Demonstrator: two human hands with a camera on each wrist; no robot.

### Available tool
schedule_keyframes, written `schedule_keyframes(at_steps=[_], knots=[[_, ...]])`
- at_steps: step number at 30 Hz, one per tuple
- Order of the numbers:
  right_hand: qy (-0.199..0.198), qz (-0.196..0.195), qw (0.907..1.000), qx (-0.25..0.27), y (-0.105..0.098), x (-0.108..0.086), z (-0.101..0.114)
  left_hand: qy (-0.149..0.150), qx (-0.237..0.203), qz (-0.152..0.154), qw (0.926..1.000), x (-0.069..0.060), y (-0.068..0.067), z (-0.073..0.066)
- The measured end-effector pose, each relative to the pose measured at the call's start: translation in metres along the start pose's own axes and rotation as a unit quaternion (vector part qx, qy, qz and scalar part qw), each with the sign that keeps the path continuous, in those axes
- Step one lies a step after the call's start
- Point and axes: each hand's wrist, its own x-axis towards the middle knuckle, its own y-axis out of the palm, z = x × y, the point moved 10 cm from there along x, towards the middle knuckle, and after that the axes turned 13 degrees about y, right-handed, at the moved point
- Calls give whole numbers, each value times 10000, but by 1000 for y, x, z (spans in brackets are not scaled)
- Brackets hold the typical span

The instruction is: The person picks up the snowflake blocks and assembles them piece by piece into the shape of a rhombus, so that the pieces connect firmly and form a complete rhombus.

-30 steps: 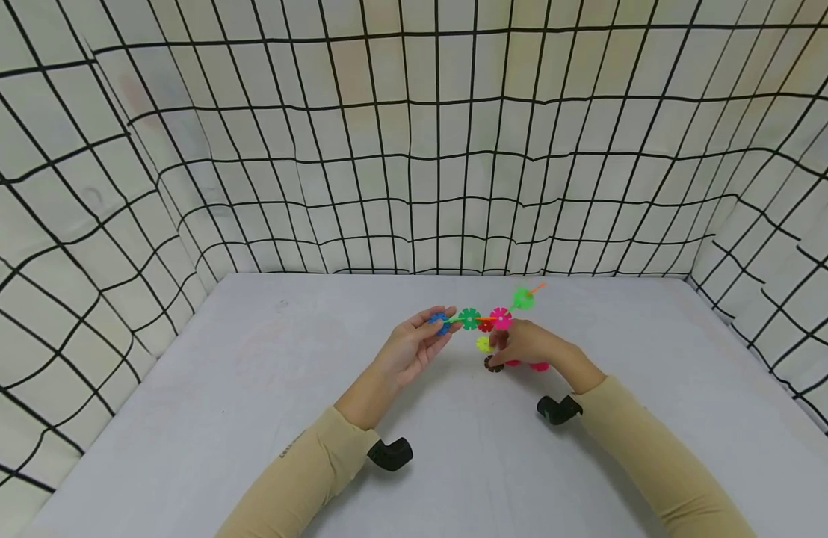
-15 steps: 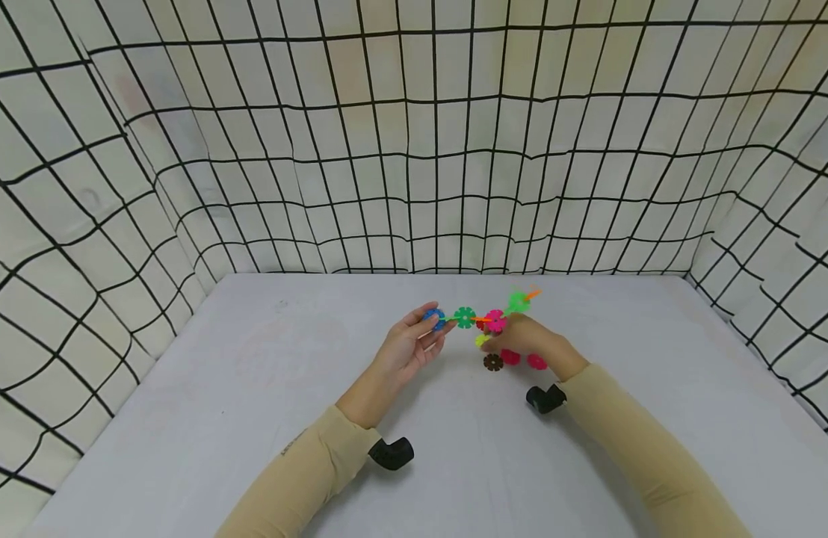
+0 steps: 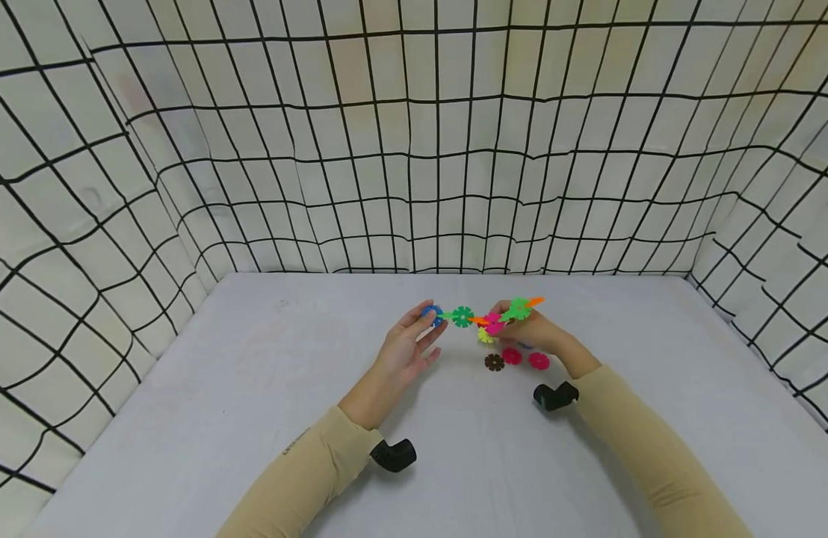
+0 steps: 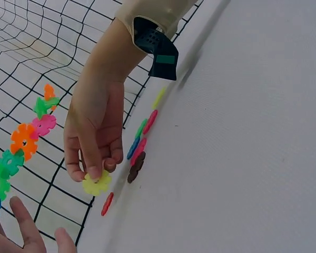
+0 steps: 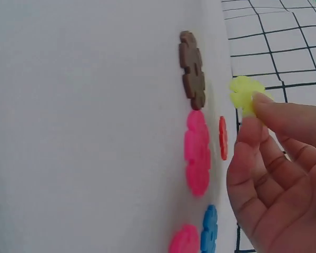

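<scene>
The left hand [image 3: 403, 351] holds the blue disc [image 3: 432, 315] at the left end of a joined chain of notched discs. Along the chain are a green disc [image 3: 462, 317], an orange one seen edge-on, a pink disc [image 3: 493, 323], a light green disc [image 3: 519, 308] and an orange end disc [image 3: 536, 302]. Behind the chain's right part, the right hand [image 3: 545, 334] pinches a loose yellow disc [image 4: 97, 183] between thumb and fingers, raised off the table. In the right wrist view the same yellow disc [image 5: 246, 94] sits at the thumb tip.
Loose discs lie under the right hand: a brown disc [image 3: 494, 362], pink discs [image 3: 539, 361], a blue disc [image 5: 209, 230], a red disc [image 5: 223, 138]. Black devices [image 3: 395, 455] are fixed at both cuffs. A black grid net stands round the white table [image 3: 252, 359].
The right hand has picked up the yellow disc and lifted it, uncovering the brown and pink discs. The left hand and chain have shifted slightly left.
</scene>
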Motion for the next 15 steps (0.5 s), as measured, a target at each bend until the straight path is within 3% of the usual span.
schedule_keyframes(at_steps=[8,15], knots=[[-999,-369,9919,697,-20,-13,23,41,-433,-194,9989,1,1,-3],[-1575,-497,9805,1069,-29,-27,35,23,-522,-347,9980,4,-3,-7]])
